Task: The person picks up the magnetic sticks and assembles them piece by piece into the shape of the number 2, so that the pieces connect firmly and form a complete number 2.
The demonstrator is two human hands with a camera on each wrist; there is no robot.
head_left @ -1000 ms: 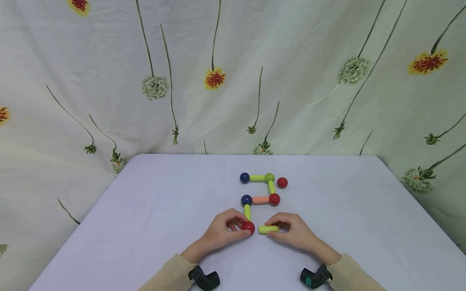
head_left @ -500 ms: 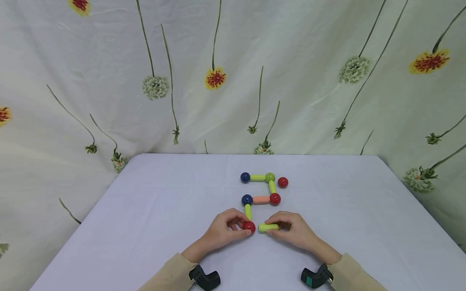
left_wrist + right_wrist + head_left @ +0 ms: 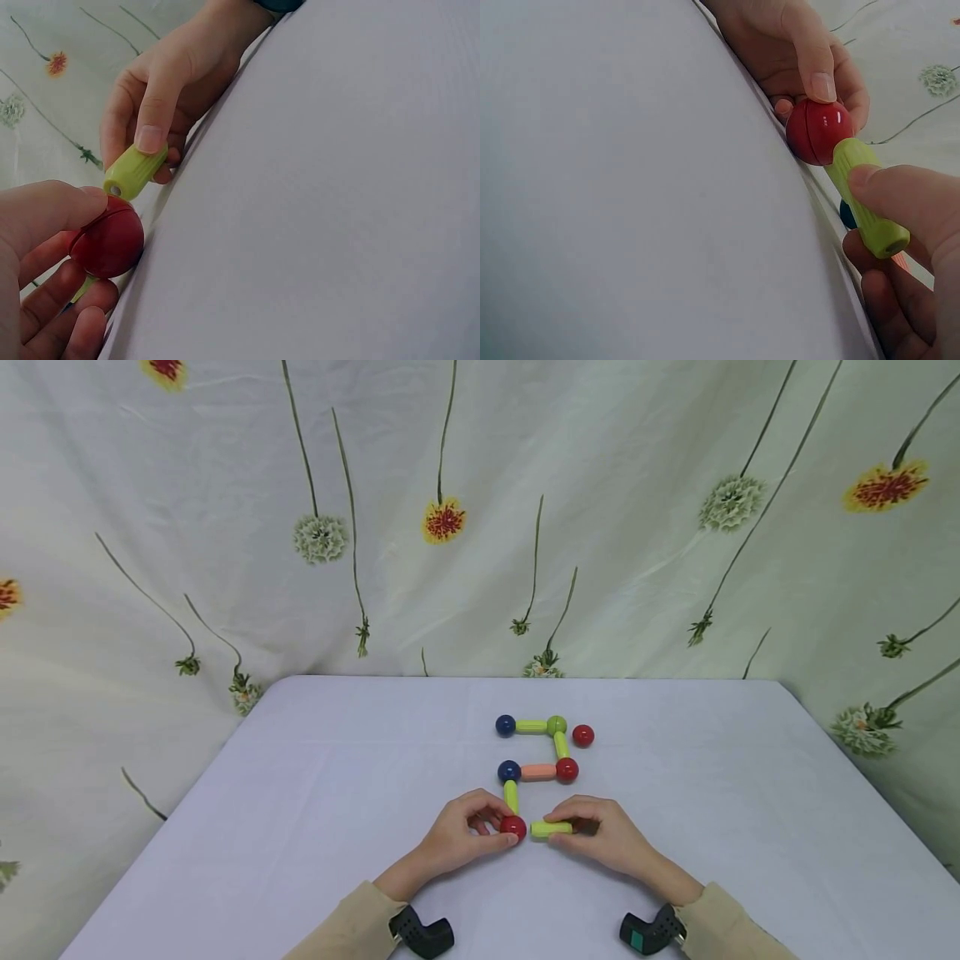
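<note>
On the white table point(image 3: 315, 827) lies a chain of magnetic balls and sticks point(image 3: 537, 772) bent in right angles. My left hand point(image 3: 459, 835) pinches the red ball point(image 3: 513, 827) point(image 3: 109, 237) point(image 3: 819, 132) at the chain's near end, below a green stick point(image 3: 511, 796). My right hand point(image 3: 604, 835) pinches a loose green stick point(image 3: 551, 829) point(image 3: 135, 171) point(image 3: 864, 193) lying flat, its left tip almost at the red ball; in the right wrist view they look to be touching.
A separate red ball point(image 3: 582, 736) lies just right of the chain's top green ball point(image 3: 556, 725). A floral cloth point(image 3: 480, 510) hangs behind the table. The table's edges run near at left and right.
My right hand has slid the green stick a little to the left, closing the gap to the red ball. The left hand stays put.
</note>
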